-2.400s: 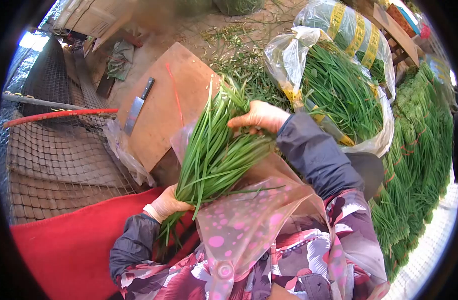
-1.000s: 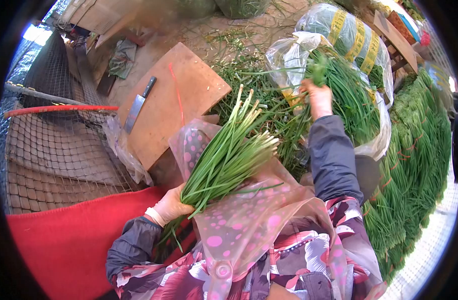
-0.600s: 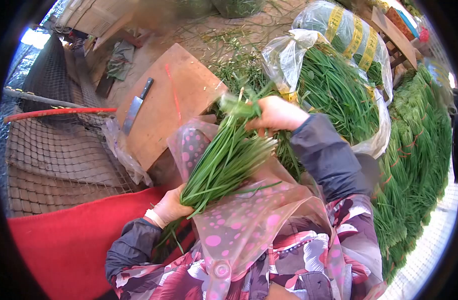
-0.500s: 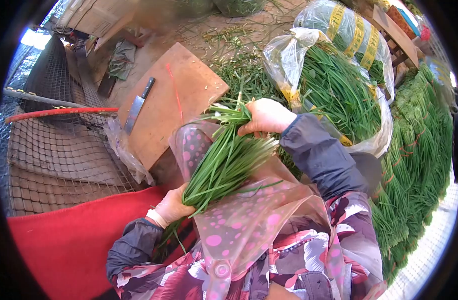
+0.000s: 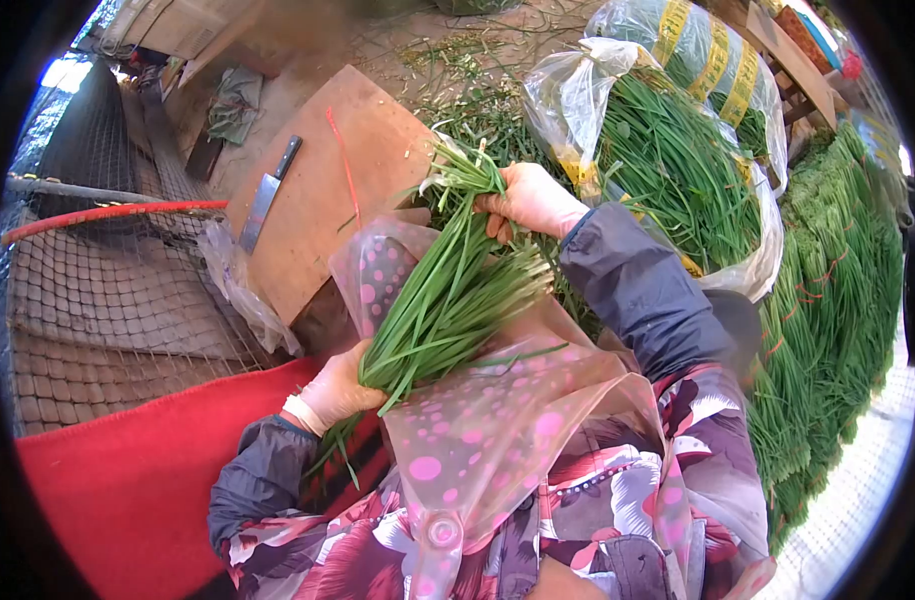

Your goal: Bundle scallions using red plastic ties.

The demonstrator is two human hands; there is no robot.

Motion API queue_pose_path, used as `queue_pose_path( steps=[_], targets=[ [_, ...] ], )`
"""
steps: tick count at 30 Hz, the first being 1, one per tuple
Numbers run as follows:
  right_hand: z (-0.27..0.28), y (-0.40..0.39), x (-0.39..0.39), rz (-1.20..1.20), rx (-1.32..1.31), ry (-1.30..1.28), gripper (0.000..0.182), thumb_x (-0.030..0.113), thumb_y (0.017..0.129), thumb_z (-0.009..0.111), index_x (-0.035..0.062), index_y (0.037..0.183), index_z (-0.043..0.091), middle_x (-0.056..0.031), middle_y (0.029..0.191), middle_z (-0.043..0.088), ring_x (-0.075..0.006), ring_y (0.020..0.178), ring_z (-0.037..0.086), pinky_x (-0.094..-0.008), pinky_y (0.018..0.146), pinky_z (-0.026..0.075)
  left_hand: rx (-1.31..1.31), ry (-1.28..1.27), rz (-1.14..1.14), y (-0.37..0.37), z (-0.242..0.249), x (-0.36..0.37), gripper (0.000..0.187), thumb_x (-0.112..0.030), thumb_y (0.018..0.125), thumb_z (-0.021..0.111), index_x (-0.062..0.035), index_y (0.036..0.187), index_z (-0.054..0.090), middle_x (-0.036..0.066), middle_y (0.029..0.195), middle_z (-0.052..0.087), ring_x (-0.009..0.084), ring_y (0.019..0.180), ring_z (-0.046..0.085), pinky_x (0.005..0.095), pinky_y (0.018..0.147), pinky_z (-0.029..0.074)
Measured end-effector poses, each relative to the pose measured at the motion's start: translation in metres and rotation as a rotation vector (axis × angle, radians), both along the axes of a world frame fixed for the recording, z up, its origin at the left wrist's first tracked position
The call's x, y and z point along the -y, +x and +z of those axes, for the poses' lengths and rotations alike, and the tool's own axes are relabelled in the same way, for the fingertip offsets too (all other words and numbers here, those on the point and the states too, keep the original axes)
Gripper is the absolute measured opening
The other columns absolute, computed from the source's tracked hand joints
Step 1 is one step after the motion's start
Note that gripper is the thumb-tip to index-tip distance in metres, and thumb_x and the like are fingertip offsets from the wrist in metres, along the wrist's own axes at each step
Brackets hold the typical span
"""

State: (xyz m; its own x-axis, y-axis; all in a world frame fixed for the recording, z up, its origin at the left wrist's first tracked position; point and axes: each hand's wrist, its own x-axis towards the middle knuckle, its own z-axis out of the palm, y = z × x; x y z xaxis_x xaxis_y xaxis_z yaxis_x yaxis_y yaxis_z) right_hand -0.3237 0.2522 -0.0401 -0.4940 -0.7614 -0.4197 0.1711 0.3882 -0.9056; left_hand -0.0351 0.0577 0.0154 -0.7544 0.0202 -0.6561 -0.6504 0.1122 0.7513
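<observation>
A bunch of long green stalks [image 5: 443, 300] lies slantwise over the pink-dotted clear apron [image 5: 498, 410]. My left hand [image 5: 343, 388] is wrapped round the bunch's lower left end, with a few leaves hanging below it. Around the upper part, just beneath the pale tangled tips, my right hand [image 5: 536, 200] has its fingers closed on the stalks. Pale cut ends fan out to the right, below my right hand. Both hands wear thin, pale gloves.
A board [image 5: 328, 170] at upper left holds a knife [image 5: 270, 195] and a red strip [image 5: 344, 160]. Plastic bags of green stalks [image 5: 678, 170] stand at upper right. Tied bundles [image 5: 828, 330] are stacked along the right. Red cloth [image 5: 148, 470] covers the lower left; netting [image 5: 118, 340] lies above it.
Both hands and the bunch have shifted slightly up in the view. The board and knife also appear a little higher. Both hands keep their hold.
</observation>
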Motion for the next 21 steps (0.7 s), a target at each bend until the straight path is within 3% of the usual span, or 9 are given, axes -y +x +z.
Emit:
queue_pose_path(
  steps=[4,7,9,11,13,14,15,19,21],
  targets=[
    [-0.020,-0.005,-0.003,-0.148,-0.085,-0.062,0.017,0.014,0.089,0.063,-0.0028,0.093,0.066,-0.0132,0.070,0.069,-0.0182,0.054,0.065,-0.0311,0.052,0.052,0.030,0.125,0.051,-0.002,-0.006,0.003,0.064,0.001,0.076,0.072,0.0020,0.133,0.044,0.005,0.120,0.059,0.0115,0.108,0.053,0.0267,0.096,0.042],
    [-0.032,-0.057,-0.041,-0.452,-0.316,0.025,0.023,0.018,0.089,0.062,-0.0030,0.096,0.066,-0.0121,0.073,0.069,-0.0186,0.062,0.069,-0.0315,0.057,0.054,0.033,0.226,0.099,0.009,-0.015,0.010,0.066,0.002,0.076,0.072,0.0009,0.135,0.043,0.005,0.123,0.058,0.0124,0.111,0.053,0.0278,0.098,0.041],
    [-0.041,-0.094,-0.083,-0.597,-0.358,0.073,0.023,0.017,0.090,0.062,-0.0050,0.098,0.064,-0.0138,0.077,0.068,-0.0171,0.058,0.065,-0.0311,0.056,0.053,0.104,0.317,0.148,0.017,-0.014,0.013,0.068,0.004,0.075,0.074,-0.0003,0.135,0.043,0.005,0.126,0.057,0.0130,0.113,0.053,0.0284,0.100,0.040],
    [-0.053,-0.111,-0.111,-0.610,-0.185,0.009,0.021,0.013,0.090,0.061,-0.0060,0.100,0.063,-0.0128,0.075,0.068,-0.0164,0.056,0.063,-0.0281,0.052,0.051,0.116,0.381,0.179,0.024,-0.019,0.015,0.067,0.004,0.075,0.074,-0.0014,0.135,0.044,0.004,0.128,0.057,0.0132,0.114,0.053,0.0289,0.101,0.040],
    [-0.025,-0.085,-0.102,-0.396,-0.126,0.148,0.021,0.012,0.090,0.063,-0.0044,0.103,0.063,-0.0118,0.073,0.066,-0.0147,0.056,0.063,-0.0253,0.049,0.049,0.104,0.367,0.227,0.024,-0.022,0.011,0.066,0.004,0.075,0.073,-0.0018,0.134,0.045,0.004,0.127,0.057,0.0132,0.114,0.053,0.0293,0.100,0.040],
    [-0.022,-0.071,-0.092,-0.290,-0.019,0.074,0.025,0.015,0.087,0.067,-0.0041,0.104,0.064,-0.0120,0.072,0.066,-0.0145,0.054,0.062,-0.0246,0.048,0.048,0.104,0.368,0.227,0.023,-0.024,0.010,0.066,0.004,0.075,0.073,-0.0018,0.134,0.045,0.004,0.127,0.057,0.0132,0.114,0.053,0.0293,0.100,0.040],
    [0.012,-0.047,-0.072,-0.139,-0.084,0.168,0.029,0.018,0.087,0.069,-0.0022,0.107,0.064,-0.0099,0.072,0.067,-0.0139,0.056,0.063,-0.0235,0.048,0.048,0.100,0.357,0.216,0.023,-0.026,0.009,0.065,0.004,0.075,0.073,-0.0020,0.134,0.046,0.004,0.127,0.057,0.0132,0.113,0.053,0.0294,0.100,0.040],
    [0.012,0.002,-0.007,0.455,-0.431,0.385,0.031,0.033,0.077,0.074,0.0067,0.094,0.071,-0.0050,0.064,0.066,-0.0136,0.057,0.064,-0.0291,0.056,0.050,0.062,0.302,0.183,0.018,-0.024,0.003,0.064,0.004,0.075,0.073,-0.0021,0.133,0.047,0.004,0.125,0.058,0.0134,0.112,0.054,0.0297,0.099,0.042],
    [-0.002,0.027,0.011,0.364,-0.234,0.218,0.027,0.033,0.081,0.071,0.0096,0.094,0.070,-0.0062,0.062,0.065,-0.0149,0.053,0.062,-0.0307,0.055,0.050,0.045,0.260,0.198,0.019,-0.021,0.000,0.063,0.004,0.075,0.073,-0.0020,0.132,0.047,0.004,0.124,0.059,0.0138,0.111,0.055,0.0300,0.098,0.042]
  ],
)
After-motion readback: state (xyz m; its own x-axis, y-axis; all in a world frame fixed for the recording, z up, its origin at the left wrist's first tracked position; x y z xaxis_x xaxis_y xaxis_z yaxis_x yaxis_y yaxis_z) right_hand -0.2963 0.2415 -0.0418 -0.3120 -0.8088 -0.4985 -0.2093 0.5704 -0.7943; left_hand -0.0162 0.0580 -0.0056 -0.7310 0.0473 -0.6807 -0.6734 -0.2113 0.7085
